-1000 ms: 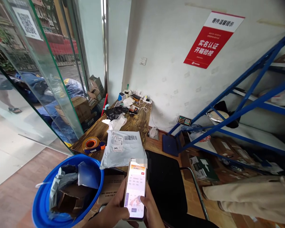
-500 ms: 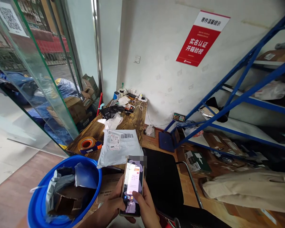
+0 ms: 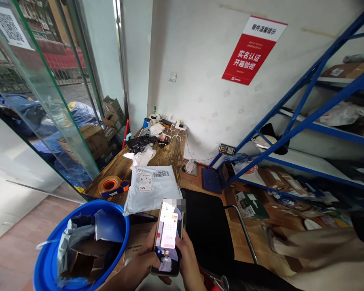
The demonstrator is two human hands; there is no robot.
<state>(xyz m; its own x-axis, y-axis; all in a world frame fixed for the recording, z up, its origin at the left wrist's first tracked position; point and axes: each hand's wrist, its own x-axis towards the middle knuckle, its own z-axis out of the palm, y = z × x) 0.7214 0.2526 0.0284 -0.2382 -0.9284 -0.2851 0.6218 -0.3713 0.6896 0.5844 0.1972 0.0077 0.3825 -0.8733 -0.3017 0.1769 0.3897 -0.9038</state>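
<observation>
A smartphone (image 3: 166, 238) with a lit screen is held upright at the lower middle, a pale pop-up panel showing on it. My left hand (image 3: 147, 256) is wrapped round its left side, thumb lying by the lower left edge. On the other side, my right hand (image 3: 186, 254) grips the phone, with its thumb at the right edge of the screen. Just beyond the phone, a grey-white mailer bag (image 3: 153, 188) with a shipping label and barcode lies on the wooden table (image 3: 172, 155).
A tape dispenser (image 3: 111, 186) with orange tape sits left of the mailer. The blue bin (image 3: 125, 226) at lower left holds cardboard and plastic scraps. A black chair (image 3: 208, 226) stands right of the phone. Blue shelving (image 3: 294, 125) holds parcels. Someone in beige trousers (image 3: 321, 250) is at lower right.
My right thumb has shifted from the lower screen to its right edge. The person in beige at the right has moved. The view has turned slightly.
</observation>
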